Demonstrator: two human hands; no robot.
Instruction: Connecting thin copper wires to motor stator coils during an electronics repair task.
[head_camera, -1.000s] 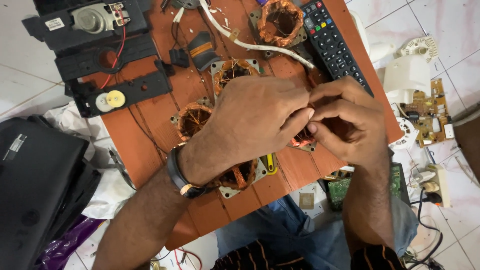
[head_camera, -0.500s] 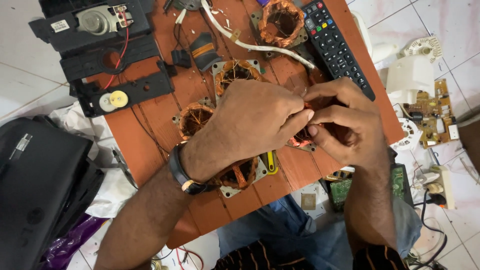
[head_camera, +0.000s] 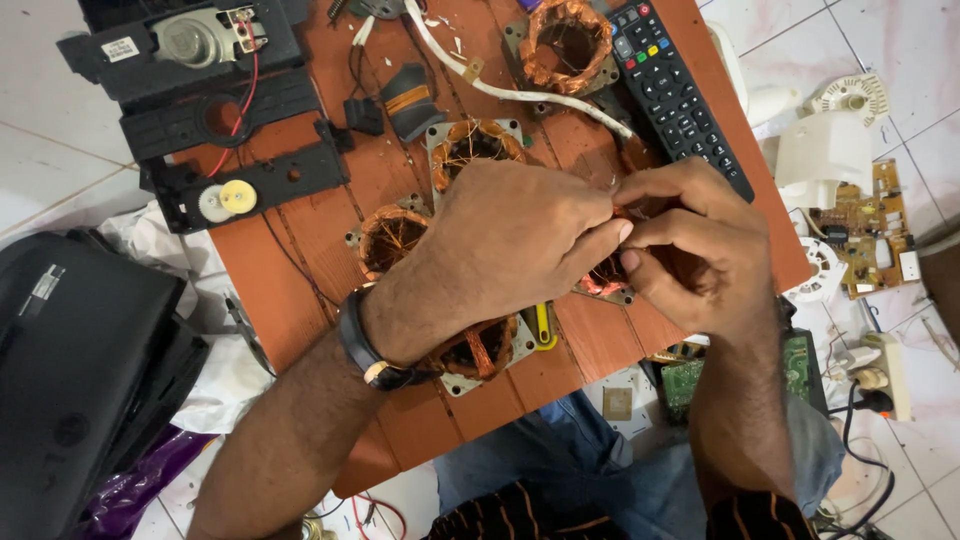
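Together, my left hand (head_camera: 520, 250) and my right hand (head_camera: 690, 245) met over the middle of the reddish-brown board (head_camera: 300, 300), fingertips pinched against each other around a small copper-wound coil (head_camera: 608, 275), most of which my fingers hid. I could not tell exactly how much of it each hand gripped. Other copper coils lay about: one (head_camera: 392, 238) just left of my left wrist, one (head_camera: 478, 348) under my forearm, one (head_camera: 470, 145) above my knuckles, and another (head_camera: 568, 42) near the board's top edge. A black remote control (head_camera: 672, 85) lay just above my right hand, beside a white cable (head_camera: 500, 88). A black watch (head_camera: 362, 340) sat on my left wrist.
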